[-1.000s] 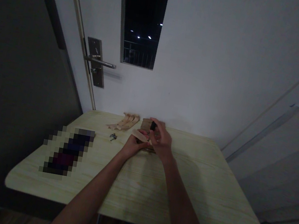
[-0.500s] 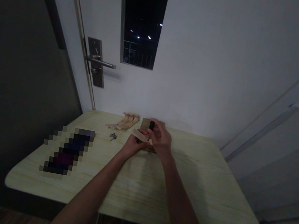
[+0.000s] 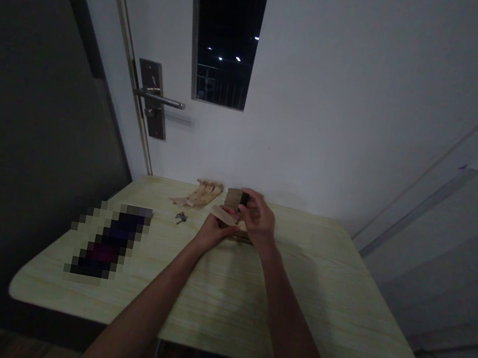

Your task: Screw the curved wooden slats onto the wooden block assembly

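Observation:
Over the back middle of the table, my left hand [image 3: 212, 231] is closed on a light wooden piece [image 3: 223, 216] and steadies it. My right hand [image 3: 260, 223] grips the black handle of what looks like a short screwdriver [image 3: 244, 199]. Its tip points down at the wooden work, close to my left fingertips. A brown wooden part [image 3: 242, 236] shows low between the two hands, partly covered by them. Just behind them sits a brown block or box [image 3: 233, 196], its right side hidden by my right hand.
Several curved wooden pieces [image 3: 205, 194] lie at the table's back edge, left of my hands. A small heap of metal hardware [image 3: 181, 218] is nearer. A blurred-out dark object [image 3: 112, 243] lies on the left. Behind the table [image 3: 334, 319] stands a white door with a handle [image 3: 160, 100].
The black handle has tilted slightly and shifted a little right with my right hand. My left hand and the wooden piece stay almost where they were.

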### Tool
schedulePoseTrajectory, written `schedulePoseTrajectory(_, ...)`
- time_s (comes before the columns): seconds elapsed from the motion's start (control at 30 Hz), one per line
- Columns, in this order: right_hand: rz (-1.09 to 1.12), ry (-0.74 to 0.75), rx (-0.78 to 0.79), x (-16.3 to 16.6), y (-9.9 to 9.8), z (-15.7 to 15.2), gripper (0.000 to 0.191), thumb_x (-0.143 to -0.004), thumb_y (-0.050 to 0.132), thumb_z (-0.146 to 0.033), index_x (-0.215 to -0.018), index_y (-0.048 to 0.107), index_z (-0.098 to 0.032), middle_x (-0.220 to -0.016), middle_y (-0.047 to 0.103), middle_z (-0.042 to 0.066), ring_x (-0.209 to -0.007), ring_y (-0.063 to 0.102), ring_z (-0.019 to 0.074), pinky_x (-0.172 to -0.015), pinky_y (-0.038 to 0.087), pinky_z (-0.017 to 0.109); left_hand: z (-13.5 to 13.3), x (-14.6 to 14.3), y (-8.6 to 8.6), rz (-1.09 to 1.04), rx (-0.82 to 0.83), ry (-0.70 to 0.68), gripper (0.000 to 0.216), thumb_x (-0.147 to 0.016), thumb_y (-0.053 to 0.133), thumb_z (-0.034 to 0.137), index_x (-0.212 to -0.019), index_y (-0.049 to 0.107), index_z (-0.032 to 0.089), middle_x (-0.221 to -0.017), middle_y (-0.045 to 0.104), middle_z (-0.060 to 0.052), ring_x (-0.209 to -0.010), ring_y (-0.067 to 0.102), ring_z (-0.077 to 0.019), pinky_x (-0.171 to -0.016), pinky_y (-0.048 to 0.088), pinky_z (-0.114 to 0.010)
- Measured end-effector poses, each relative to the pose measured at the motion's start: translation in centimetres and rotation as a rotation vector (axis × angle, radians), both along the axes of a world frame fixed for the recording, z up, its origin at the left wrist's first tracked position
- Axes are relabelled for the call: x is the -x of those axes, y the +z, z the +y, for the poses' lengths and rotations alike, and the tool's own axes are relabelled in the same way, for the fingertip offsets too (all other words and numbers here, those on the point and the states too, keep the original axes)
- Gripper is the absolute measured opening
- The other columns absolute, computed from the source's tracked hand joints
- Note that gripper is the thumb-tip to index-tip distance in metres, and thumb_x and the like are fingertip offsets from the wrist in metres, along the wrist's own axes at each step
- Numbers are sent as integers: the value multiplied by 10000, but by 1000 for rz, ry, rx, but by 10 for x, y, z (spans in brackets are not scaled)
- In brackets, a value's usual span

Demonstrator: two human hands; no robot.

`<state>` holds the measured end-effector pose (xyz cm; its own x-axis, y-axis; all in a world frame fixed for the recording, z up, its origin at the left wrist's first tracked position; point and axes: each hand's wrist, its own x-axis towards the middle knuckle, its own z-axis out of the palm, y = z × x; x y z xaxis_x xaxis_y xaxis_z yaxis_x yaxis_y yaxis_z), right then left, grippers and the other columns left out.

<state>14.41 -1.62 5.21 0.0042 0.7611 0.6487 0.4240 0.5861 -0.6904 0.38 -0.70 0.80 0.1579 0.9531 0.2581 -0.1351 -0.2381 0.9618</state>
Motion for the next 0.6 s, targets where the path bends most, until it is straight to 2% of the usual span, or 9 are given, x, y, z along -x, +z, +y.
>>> schedulePoseTrajectory(0.27, -14, 40, 8, -1, 3, -4, 369, -908, 524, -340, -1271, 574, -298, -1226, 666, 45, -929, 684, 191, -700, 599, 297, 0, 0, -3, -9, 34, -4, 533, -543, 858, 344, -947, 551, 182, -879, 653, -21, -792, 614, -162, -736, 475, -282)
schedulePoseTrajectory(0.43, 25, 102, 28, -4, -2, 2, 375, -924, 517, -387, -1283, 567, -288, -1173, 689, 53, -954, 694, 203, -778, 607, 343, -1, 1, -1, -7, 16, -3, 507, -539, 858, 325, -914, 549, 181, -874, 644, -11, -777, 603, -149, -723, 470, -267)
schedulePoseTrajectory(0.6, 1, 81, 35, -6, -3, 4, 384, -917, 534, -390, -1286, 569, -289, -1118, 704, 51, -918, 694, 207, -707, 611, 325, -1, 2, 1, -3, 2, -13, 497, -535, 857, 317, -911, 561, 183, -904, 653, -18, -811, 608, -160, -756, 469, -279)
